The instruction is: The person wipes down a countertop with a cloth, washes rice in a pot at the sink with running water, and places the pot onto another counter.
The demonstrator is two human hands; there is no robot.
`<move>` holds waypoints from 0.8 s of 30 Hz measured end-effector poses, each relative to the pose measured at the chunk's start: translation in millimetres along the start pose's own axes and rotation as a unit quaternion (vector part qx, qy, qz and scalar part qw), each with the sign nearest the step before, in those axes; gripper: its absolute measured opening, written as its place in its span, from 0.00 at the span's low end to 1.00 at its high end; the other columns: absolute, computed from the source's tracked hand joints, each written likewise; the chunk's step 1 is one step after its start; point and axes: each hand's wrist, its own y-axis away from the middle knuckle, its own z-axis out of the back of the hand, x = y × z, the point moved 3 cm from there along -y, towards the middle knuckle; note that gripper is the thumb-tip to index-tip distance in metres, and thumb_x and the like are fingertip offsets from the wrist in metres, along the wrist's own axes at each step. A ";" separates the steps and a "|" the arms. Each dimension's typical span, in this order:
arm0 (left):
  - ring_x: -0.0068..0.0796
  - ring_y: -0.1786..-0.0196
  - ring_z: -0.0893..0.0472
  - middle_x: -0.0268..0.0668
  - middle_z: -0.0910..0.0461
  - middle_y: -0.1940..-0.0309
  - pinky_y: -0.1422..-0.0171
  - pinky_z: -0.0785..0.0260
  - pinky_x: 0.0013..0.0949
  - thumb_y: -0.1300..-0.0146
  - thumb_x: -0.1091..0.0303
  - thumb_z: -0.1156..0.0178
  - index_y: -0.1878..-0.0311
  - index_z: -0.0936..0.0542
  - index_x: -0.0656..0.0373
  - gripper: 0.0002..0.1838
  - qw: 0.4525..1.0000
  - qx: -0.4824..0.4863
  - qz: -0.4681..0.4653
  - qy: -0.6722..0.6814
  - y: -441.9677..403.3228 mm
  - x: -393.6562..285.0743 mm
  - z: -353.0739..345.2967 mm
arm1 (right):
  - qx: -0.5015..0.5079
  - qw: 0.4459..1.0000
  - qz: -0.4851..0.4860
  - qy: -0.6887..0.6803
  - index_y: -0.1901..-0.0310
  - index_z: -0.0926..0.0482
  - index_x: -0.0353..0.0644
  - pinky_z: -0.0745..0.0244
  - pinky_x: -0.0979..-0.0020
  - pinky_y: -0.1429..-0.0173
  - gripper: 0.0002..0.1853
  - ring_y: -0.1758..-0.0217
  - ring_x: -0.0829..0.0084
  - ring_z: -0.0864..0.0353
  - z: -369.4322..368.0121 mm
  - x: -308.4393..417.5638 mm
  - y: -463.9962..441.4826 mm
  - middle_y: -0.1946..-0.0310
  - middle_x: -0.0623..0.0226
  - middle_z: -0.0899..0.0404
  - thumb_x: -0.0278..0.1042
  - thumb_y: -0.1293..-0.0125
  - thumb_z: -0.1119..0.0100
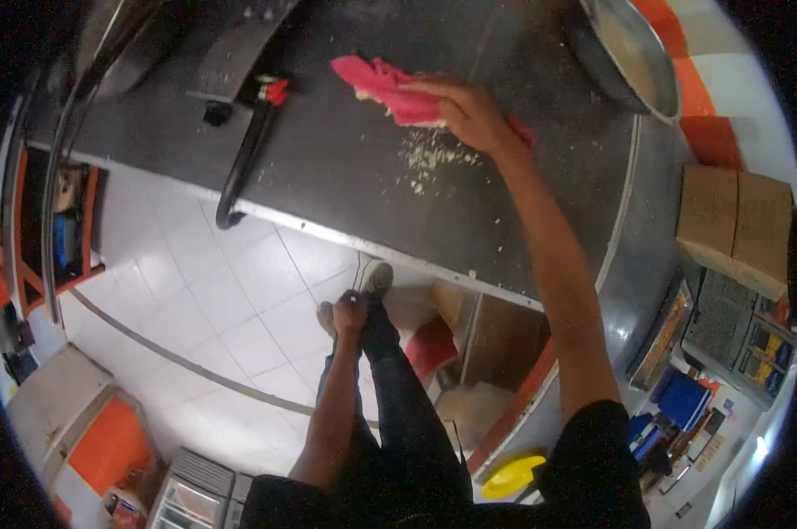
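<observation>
My right hand [473,115] presses a pink cloth [396,88] onto the dark metal countertop [328,167], with the fingers closed over it. Pale crumbs [433,159] are scattered just below the cloth, and some cling along its lower edge. Over by my legs, my left hand [352,313] hangs in front of the counter with its fingers curled. Whatever it holds, if anything, is hidden.
A black hose [244,163] with a red valve [275,91] hangs over the counter's front edge. A large metal pan [632,57] stands at the far right. Cardboard boxes [735,225] are beyond the right end; a yellow object [511,476] lies low at right.
</observation>
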 end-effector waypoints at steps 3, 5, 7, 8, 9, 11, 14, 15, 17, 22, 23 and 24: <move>0.43 0.70 0.19 0.48 0.19 0.73 0.66 0.29 0.41 0.45 0.61 0.42 0.68 0.18 0.53 0.09 0.999 -0.003 -0.047 -0.011 -16.7 16.5 -18.1 | 0.012 0.999 -0.037 -0.028 0.44 0.24 0.46 0.41 0.68 0.31 0.25 0.35 0.65 0.32 -5.9 -2.1 7.2 0.42 0.60 0.27 0.22 0.42 0.64; 0.52 0.62 0.19 0.52 0.19 0.69 0.59 0.29 0.45 0.39 0.56 0.46 0.62 0.19 0.59 0.16 0.998 0.039 0.019 0.038 -36.3 53.4 -52.8 | 0.019 0.999 -0.044 -0.020 0.43 0.25 0.46 0.41 0.68 0.31 0.25 0.36 0.65 0.32 -8.4 -5.0 11.6 0.42 0.61 0.28 0.23 0.41 0.64; 0.52 0.61 0.20 0.52 0.20 0.69 0.58 0.29 0.46 0.39 0.55 0.47 0.62 0.19 0.60 0.17 0.994 0.040 0.025 0.101 -47.0 82.8 -77.4 | 0.024 0.998 -0.054 -0.008 0.43 0.26 0.46 0.41 0.68 0.32 0.25 0.36 0.66 0.32 -8.6 -9.8 11.2 0.41 0.62 0.28 0.24 0.39 0.64; 0.53 0.61 0.20 0.53 0.20 0.69 0.57 0.30 0.46 0.38 0.54 0.48 0.62 0.19 0.61 0.18 0.986 0.046 0.031 0.159 -45.5 99.3 -91.2 | 0.017 1.000 0.020 0.009 0.42 0.26 0.45 0.41 0.69 0.32 0.24 0.36 0.66 0.32 -6.9 -7.4 13.6 0.41 0.62 0.28 0.25 0.38 0.65; 0.54 0.61 0.20 0.53 0.20 0.68 0.56 0.30 0.46 0.37 0.52 0.49 0.60 0.19 0.61 0.20 0.975 0.091 0.088 0.184 -53.0 129.7 -117.0 | 0.010 0.995 0.095 0.024 0.41 0.27 0.45 0.42 0.70 0.32 0.24 0.37 0.66 0.31 -6.6 -0.6 14.7 0.42 0.62 0.27 0.26 0.38 0.66; 0.56 0.60 0.21 0.54 0.20 0.68 0.55 0.31 0.47 0.36 0.52 0.51 0.61 0.19 0.61 0.21 0.985 0.111 0.077 0.108 -43.2 107.7 -97.7 | 0.017 0.999 0.028 0.030 0.43 0.27 0.38 0.42 0.70 0.33 0.24 0.39 0.63 0.30 -5.8 30.8 16.2 0.43 0.56 0.27 0.26 0.40 0.65; 0.58 0.59 0.22 0.55 0.21 0.67 0.53 0.31 0.49 0.35 0.52 0.52 0.61 0.19 0.62 0.22 0.990 0.101 0.054 0.084 -31.1 118.4 -95.0 | 0.017 0.999 -0.040 0.028 0.45 0.27 0.32 0.41 0.72 0.36 0.24 0.44 0.64 0.28 -12.9 42.6 21.3 0.46 0.52 0.25 0.25 0.43 0.63; 0.59 0.59 0.22 0.56 0.21 0.67 0.53 0.32 0.49 0.35 0.51 0.52 0.61 0.19 0.62 0.22 0.995 0.084 0.009 0.055 -27.4 121.6 -90.5 | 0.016 0.999 -0.048 0.015 0.46 0.27 0.33 0.39 0.74 0.39 0.23 0.47 0.68 0.27 -12.4 45.4 20.9 0.48 0.53 0.24 0.25 0.43 0.62; 0.59 0.59 0.22 0.56 0.21 0.66 0.53 0.31 0.49 0.35 0.51 0.53 0.62 0.19 0.61 0.22 0.994 0.082 0.019 0.071 -21.5 146.6 -93.6 | 0.013 0.999 0.011 0.035 0.43 0.27 0.38 0.41 0.73 0.36 0.23 0.42 0.68 0.29 -15.3 25.8 26.9 0.45 0.57 0.25 0.26 0.39 0.64; 0.59 0.60 0.22 0.56 0.21 0.68 0.57 0.30 0.50 0.33 0.51 0.55 0.64 0.19 0.62 0.23 0.997 0.068 -0.033 0.007 4.4 203.2 -84.2 | -0.009 0.997 -0.005 0.076 0.41 0.28 0.44 0.41 0.71 0.33 0.23 0.38 0.69 0.30 -26.1 39.1 45.0 0.42 0.62 0.27 0.29 0.35 0.66; 0.59 0.61 0.22 0.56 0.21 0.69 0.59 0.30 0.49 0.33 0.51 0.54 0.65 0.19 0.62 0.23 0.996 0.067 0.007 0.065 14.0 199.6 -63.3 | -0.003 0.997 -0.034 0.071 0.41 0.28 0.49 0.37 0.69 0.36 0.21 0.41 0.63 0.28 -27.7 38.5 48.5 0.44 0.61 0.26 0.36 0.33 0.62; 0.59 0.61 0.22 0.56 0.21 0.69 0.59 0.30 0.49 0.33 0.51 0.54 0.65 0.19 0.62 0.23 0.996 0.064 0.003 0.066 20.5 186.4 -43.0 | 0.005 0.996 -0.061 0.067 0.40 0.28 0.54 0.33 0.66 0.39 0.19 0.44 0.58 0.25 -28.6 37.4 49.0 0.46 0.59 0.24 0.43 0.30 0.59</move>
